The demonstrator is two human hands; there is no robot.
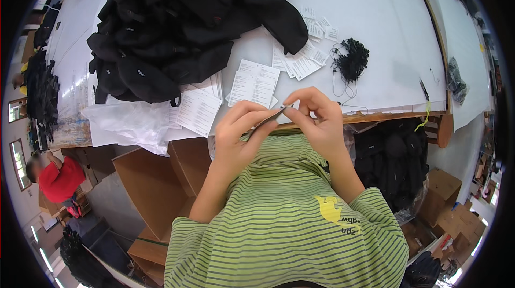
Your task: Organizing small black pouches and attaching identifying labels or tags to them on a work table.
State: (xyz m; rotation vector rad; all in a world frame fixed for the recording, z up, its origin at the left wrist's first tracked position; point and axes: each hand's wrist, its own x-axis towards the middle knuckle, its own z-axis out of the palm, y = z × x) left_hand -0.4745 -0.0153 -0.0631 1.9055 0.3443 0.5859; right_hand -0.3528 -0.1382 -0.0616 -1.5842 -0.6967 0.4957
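My left hand (238, 132) is closed on a thin dark card-like tag (264, 121), held between thumb and fingers just in front of the table edge. At the tag's upper corner, my right hand (319, 124) pinches with thumb and forefinger. Whatever sits in that pinch is too small to make out. Printed white paper cards (255, 81) lie on the table just beyond my hands, with more cards (198, 108) to their left. A tangled bunch of black strings (351, 60) rests beyond my right hand.
A large heap of black fabric goods (177, 25) covers the table's left and middle. Clear plastic wrap (129, 124) hangs over the near edge. Snips (424, 89) with a yellow-green cord lie at right. Below stand an open carton (153, 186) and more black goods (391, 154). A person in red (61, 178) is far left.
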